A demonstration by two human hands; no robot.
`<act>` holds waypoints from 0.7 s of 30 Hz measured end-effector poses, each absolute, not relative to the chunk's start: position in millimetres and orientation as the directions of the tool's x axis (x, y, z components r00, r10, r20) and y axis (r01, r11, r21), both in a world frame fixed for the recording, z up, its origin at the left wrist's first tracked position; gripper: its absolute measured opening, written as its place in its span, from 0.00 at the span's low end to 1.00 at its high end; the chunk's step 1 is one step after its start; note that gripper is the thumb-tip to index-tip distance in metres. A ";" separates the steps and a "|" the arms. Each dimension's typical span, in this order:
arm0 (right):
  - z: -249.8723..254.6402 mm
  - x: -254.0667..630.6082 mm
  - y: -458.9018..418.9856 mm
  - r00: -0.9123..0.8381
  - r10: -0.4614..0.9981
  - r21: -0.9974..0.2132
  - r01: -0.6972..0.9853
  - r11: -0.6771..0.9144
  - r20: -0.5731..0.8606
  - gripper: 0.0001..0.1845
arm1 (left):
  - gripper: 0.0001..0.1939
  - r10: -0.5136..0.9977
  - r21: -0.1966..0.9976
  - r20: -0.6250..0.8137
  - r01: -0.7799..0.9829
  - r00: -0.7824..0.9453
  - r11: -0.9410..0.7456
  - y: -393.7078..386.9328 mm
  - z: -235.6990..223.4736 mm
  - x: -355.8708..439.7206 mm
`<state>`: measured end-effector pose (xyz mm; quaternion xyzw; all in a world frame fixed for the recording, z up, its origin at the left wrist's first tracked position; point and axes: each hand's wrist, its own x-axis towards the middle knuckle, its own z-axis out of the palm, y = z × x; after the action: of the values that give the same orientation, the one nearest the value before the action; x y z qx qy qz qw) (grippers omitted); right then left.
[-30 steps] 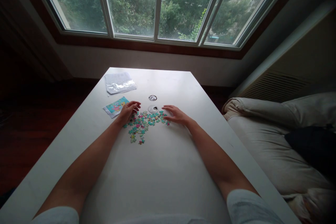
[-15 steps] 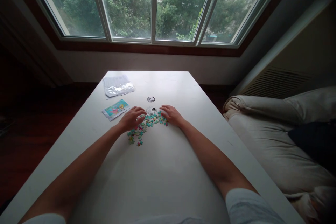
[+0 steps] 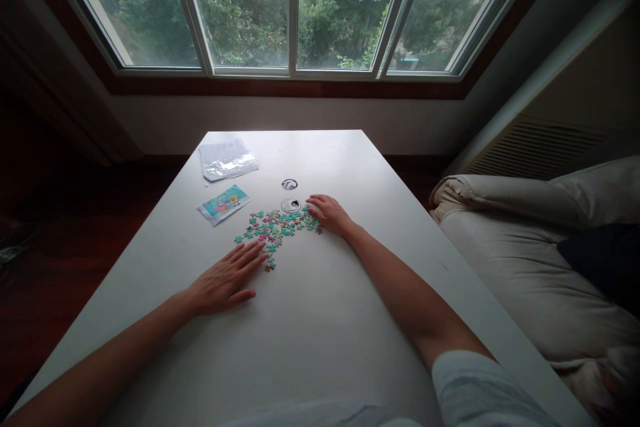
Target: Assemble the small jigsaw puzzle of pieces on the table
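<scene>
A loose spread of small jigsaw puzzle pieces, mostly teal and green with some pink, lies on the white table. My left hand rests palm down at the near left edge of the spread, fingers stretched out. Its fingertips touch or cover a few pieces; I cannot tell which. At the right end of the pieces lies my right hand, its fingers slightly bent and apart, holding nothing that shows. Just beyond the pieces is a round grey-and-white disc on the tabletop.
A colourful picture card lies left of the pieces. Behind it is a clear plastic bag with white paper. Another round dark-rimmed item sits farther back. A cushioned sofa stands to the right, and a window is ahead.
My left hand has moved back toward me and to the left, flattening out, and uncovered pieces at the left of the spread. My right hand has stayed nearly in place.
</scene>
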<state>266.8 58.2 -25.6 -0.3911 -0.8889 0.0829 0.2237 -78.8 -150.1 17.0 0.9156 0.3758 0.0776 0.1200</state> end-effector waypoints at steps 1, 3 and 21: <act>-25.2 266.8 58.0 -0.592 0.735 -0.325 0.660 0.677 0.330 0.24 | 0.42 0.703 0.244 0.031 0.676 0.711 -0.695 -150.6 16.8 -76.4; -24.8 266.8 57.9 -0.590 0.742 -0.327 0.666 0.670 0.319 0.24 | 0.42 0.691 0.194 0.004 0.677 0.723 -0.710 -149.5 17.4 -70.9; -30.0 266.7 60.3 -0.596 0.724 -0.299 0.661 0.688 0.346 0.23 | 0.41 0.587 0.249 -0.037 0.576 0.809 -0.778 -145.3 22.0 -24.5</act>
<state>266.7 60.3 -30.0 -0.3889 -0.8907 0.0698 0.2249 -24.5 -145.3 22.0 0.9427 0.3084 0.0212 0.1253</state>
